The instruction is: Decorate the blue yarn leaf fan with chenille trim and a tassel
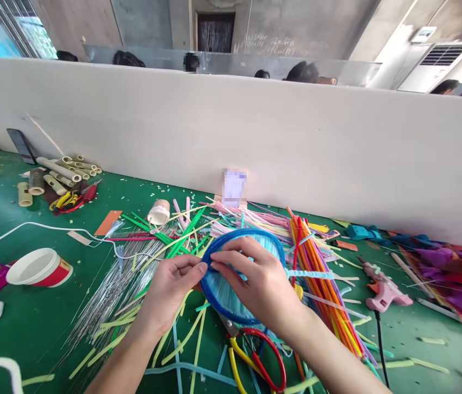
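- Your left hand (169, 293) pinched the left rim of the blue ring (241, 276), thumb and fingertips closed on it.
- Your right hand (255, 282) lay across the ring's face, fingers curled and pressed on the upper-left rim, just beside the left thumb. Grip underneath was hidden; I couldn't tell how much it held.
- The ring sat between both hands, tilted up off the green surface (37, 323), its light blue centre partly covered by the right hand.
- A light blue pipe cleaner (310, 273) stuck out from the ring's right side, pointing right.
- Orange sticks (321, 273) lay fanned just right of the ring; green strips (181, 232) and thin metal wires (111, 287) were to its left.
- Red-handled scissors (263, 355) lay under your right wrist, near the ring's lower edge.
- The pink glue gun (384, 290) lay well to the right, the paper cup (40, 268) well to the left.
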A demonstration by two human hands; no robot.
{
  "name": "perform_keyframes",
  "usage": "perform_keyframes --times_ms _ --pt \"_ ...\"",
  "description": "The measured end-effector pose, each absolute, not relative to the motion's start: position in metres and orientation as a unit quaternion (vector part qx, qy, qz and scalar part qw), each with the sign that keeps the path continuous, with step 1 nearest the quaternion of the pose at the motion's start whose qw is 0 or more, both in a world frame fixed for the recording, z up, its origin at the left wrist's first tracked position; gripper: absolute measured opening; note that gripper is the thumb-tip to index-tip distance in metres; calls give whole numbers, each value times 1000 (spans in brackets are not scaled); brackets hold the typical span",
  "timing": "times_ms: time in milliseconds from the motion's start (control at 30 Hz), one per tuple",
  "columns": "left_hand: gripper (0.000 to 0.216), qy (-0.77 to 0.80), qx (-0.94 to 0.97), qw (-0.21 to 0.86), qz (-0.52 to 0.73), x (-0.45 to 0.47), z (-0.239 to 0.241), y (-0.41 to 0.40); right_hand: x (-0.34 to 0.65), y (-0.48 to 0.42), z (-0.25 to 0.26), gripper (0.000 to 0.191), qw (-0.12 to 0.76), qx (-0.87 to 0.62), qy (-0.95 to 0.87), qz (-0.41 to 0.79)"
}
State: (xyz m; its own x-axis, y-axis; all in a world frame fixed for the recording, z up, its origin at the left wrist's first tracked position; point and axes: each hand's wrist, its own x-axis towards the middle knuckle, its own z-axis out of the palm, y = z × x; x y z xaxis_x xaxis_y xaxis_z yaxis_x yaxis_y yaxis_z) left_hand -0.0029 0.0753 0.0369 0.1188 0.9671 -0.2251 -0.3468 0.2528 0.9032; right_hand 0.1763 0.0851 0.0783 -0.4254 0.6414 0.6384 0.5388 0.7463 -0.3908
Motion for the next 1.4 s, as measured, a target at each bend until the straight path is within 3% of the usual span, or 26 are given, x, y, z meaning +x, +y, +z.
perform_keyframes --times_ms 200,267,467,967,1233,1400 --pt "27 445 430 634 464 -4 38 76 172 86 85 15 255 -363 -896 2" --pt "28 444 454 628 449 -5 39 76 172 85 87 15 239 -393 -887 32" --pt "32 446 481 620 431 -5 46 77 175 85 89 18 286 -432 -831 203" --pt "30 442 475 622 438 -4 50 72 181 85 81 19 347 -385 -824 228" --pt "29 452 460 621 445 -3 45 71 176 74 70 7 369 -433 -816 101" --pt "28 471 451 609 452 -2 44 72 176 74 64 9 347 -409 -843 51"
